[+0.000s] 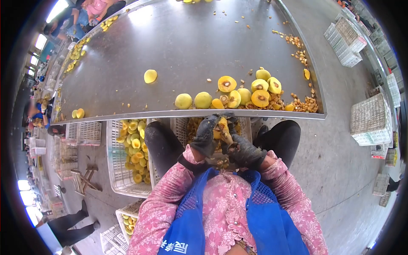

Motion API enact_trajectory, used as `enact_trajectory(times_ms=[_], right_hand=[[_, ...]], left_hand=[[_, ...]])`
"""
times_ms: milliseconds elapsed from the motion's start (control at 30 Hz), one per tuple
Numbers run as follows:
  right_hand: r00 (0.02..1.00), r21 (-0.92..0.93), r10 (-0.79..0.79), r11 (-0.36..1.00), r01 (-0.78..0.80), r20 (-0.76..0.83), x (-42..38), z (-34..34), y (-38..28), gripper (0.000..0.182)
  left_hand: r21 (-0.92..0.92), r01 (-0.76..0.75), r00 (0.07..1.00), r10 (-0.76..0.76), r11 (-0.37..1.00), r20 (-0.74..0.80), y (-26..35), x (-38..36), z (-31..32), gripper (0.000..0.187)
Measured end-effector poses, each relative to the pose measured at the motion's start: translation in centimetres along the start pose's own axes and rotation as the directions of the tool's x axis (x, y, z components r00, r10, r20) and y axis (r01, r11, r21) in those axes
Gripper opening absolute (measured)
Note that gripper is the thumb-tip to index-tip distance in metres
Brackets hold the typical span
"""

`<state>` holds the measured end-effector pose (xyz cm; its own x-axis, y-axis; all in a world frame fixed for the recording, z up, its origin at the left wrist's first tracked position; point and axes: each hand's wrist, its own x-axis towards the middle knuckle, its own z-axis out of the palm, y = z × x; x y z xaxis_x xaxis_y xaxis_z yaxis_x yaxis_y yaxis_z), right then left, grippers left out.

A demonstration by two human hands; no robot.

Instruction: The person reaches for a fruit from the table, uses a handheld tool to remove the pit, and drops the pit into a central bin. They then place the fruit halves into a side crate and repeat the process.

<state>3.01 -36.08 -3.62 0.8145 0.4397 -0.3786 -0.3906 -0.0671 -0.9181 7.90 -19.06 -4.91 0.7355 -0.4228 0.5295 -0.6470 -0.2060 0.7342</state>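
My left hand [206,135], in a dark wet glove, is closed on a yellow fruit piece [220,128] just below the table's near edge. My right hand [244,151], gloved too, is closed round a tool with a pale handle [226,137] that touches the fruit. The tool's tip is hidden. Beyond my hands, whole fruits [202,100] and halved ones [260,98] with brown pits lie along the edge of the metal table [182,55]. Loose pits [306,104] are heaped in its near right corner.
A white crate of yellow halves [121,170] stands left of my legs. Another crate [180,127] is partly hidden under my hands. Stacked crates [370,119] stand at the right. Co-workers [91,12] sit at the far left, and a person's legs [74,225] show at lower left.
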Motion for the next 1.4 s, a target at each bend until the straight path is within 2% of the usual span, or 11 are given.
enact_trajectory(times_ms=[233, 400, 633, 733, 833, 900, 1000, 1067, 1133, 1267, 1400], right_hand=[[0.927, 0.298, 0.332, 0.879, -0.372, 0.176, -0.8, 0.2, -4.1, 0.022], [0.895, 0.720, 0.039, 0.578, -0.384, 0.445, -0.4, 0.7, -1.4, 0.027], [0.927, 0.774, 0.009, 0.547, -0.319, 0.376, -1.2, 1.2, -1.4, 0.026], [0.941, 0.698, -0.019, 0.675, -0.238, 0.339, -1.5, 1.7, -1.7, 0.024], [0.943, 0.693, -0.013, 0.682, -0.235, 0.333, -1.6, 1.5, -2.1, 0.023], [0.943, 0.558, 0.046, 0.797, -0.233, 0.329, -1.6, 1.1, -2.3, 0.023], [0.855, -0.283, -0.442, 0.812, 0.510, 0.270, 0.1, 0.4, -0.2, 0.024], [0.970, -0.057, -0.129, 0.988, 0.143, 0.205, 0.1, -0.1, -0.8, 0.024], [0.947, 0.156, 0.272, 0.942, -0.299, 0.172, 0.2, -0.3, -0.6, 0.025], [0.918, -0.382, -0.246, 0.852, 0.357, 0.311, 1.3, -1.1, 2.3, 0.020], [0.935, -0.273, -0.153, 0.930, 0.245, 0.320, 2.4, -1.3, 4.2, 0.023]], left_hand=[[-0.267, 0.125, 0.981, -0.158, 0.956, -0.108, 1.1, 0.6, 1.6, 0.064], [-0.957, 0.244, 0.730, -0.679, 0.154, 0.076, 2.5, 1.8, 1.9, 0.065], [-0.357, 0.196, 0.941, -0.277, 0.914, -0.194, 2.1, 1.0, 2.4, 0.055], [-0.945, 0.220, 0.699, -0.715, 0.241, -0.020, 1.4, 0.3, 2.3, 0.051], [-0.253, 0.451, 0.852, -0.497, 0.856, -0.163, 1.8, 0.4, -0.2, 0.047], [-0.978, 0.169, 0.520, -0.854, 0.126, -0.020, 3.4, 1.4, -2.1, 0.046], [-0.849, 0.145, 0.614, -0.719, 0.509, -0.326, 2.2, -1.2, -8.1, 0.048], [-0.791, 0.085, 0.521, -0.704, 0.606, -0.483, 1.4, -3.2, -13.1, 0.038], [-0.199, 0.676, 0.568, -0.673, 0.710, -0.473, -2.8, -7.6, -20.3, 0.029], [0.232, 0.831, 0.536, -0.614, 0.506, -0.579, -4.2, -4.1, -23.9, 0.032], [0.497, 0.682, 0.724, -0.589, 0.536, -0.359, -11.2, 4.2, -24.4, 0.044]])
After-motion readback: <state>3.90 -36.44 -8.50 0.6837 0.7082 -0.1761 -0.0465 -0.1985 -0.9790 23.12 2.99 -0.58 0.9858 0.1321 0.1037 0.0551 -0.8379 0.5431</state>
